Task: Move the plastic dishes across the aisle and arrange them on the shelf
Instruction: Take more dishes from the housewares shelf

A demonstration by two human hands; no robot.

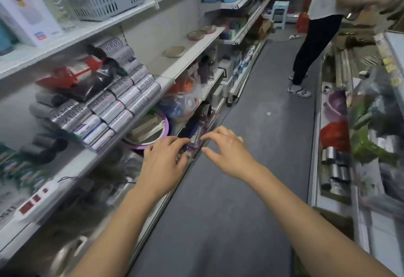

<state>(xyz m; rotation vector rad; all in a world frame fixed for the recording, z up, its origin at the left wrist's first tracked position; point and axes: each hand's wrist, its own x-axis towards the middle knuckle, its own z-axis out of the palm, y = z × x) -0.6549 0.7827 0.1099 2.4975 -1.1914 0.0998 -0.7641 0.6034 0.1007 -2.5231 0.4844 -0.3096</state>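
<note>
Plastic dishes (175,52) at eleven o'clock, untouched on the shelf (192,55).
We reach low with left hand (162,160) and right hand (227,153), fingers spread, holding nothing; blur may make us snag purple packets (194,144).

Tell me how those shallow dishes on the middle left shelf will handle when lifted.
The nearest dish looks thin and shallow, so probably light and fairly stiff. Flat-bottomed and low, it seems unlikely to tip or roll. The two dishes farther along look smooth-rimmed, so possibly a little slippery; blur hides detail.
</note>
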